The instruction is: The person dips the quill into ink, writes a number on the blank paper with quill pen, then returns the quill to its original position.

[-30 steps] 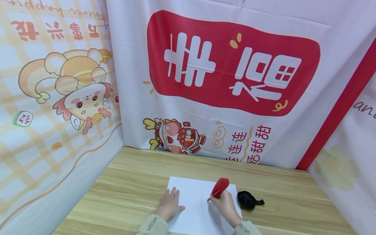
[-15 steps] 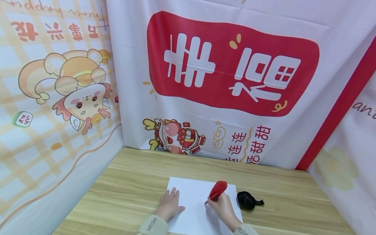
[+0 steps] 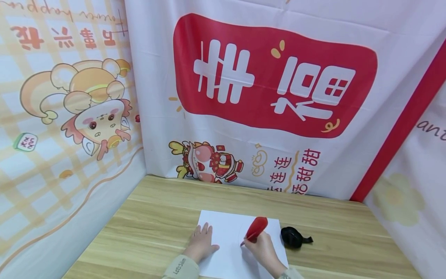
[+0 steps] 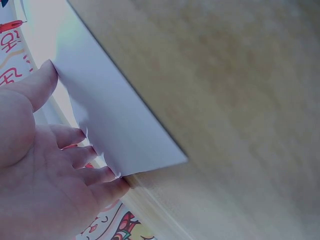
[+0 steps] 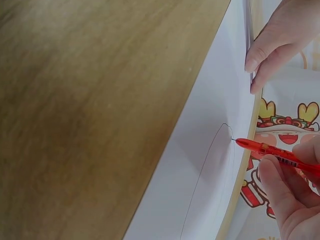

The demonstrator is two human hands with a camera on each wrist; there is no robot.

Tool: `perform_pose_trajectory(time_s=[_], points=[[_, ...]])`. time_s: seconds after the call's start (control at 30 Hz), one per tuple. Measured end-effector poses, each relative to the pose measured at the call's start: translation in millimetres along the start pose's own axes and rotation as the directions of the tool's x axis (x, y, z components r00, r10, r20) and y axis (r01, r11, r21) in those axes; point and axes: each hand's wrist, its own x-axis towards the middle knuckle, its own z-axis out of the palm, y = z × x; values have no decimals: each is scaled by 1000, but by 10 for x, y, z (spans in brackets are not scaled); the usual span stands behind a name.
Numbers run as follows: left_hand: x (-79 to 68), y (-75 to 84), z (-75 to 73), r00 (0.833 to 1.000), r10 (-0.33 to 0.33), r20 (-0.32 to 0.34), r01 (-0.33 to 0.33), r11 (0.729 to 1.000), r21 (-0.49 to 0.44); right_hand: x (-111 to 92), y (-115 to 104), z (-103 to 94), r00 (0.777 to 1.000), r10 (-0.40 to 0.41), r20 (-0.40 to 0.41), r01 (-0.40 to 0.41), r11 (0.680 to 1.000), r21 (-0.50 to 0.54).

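Wood counter, printed cloth behind. Head cam: right grip pinching a red pen, paper under it, black thing to its right. Left wrist: left grip spread, just resting on the paper. Right wrist: pen tip's at a thin curved line, just past the pinch.

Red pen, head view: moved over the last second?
Yes. Measured against the black object, the red pen in the right hand has shifted left and slightly down in the picture, farther from that object.
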Motion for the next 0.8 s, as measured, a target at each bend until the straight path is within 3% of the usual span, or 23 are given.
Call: perform_pose_trajectory(time_s=[0.3,0.8], points=[[-11,1,-10,1000,1,-1,-1,1000,-5,-31,-21,-4,999,10,30,-10,1000,15],[-25,8,-10,1000,8,-4,-8,1000,-16,-70,-26,0,1000,-19,10,19,1000,-7]])
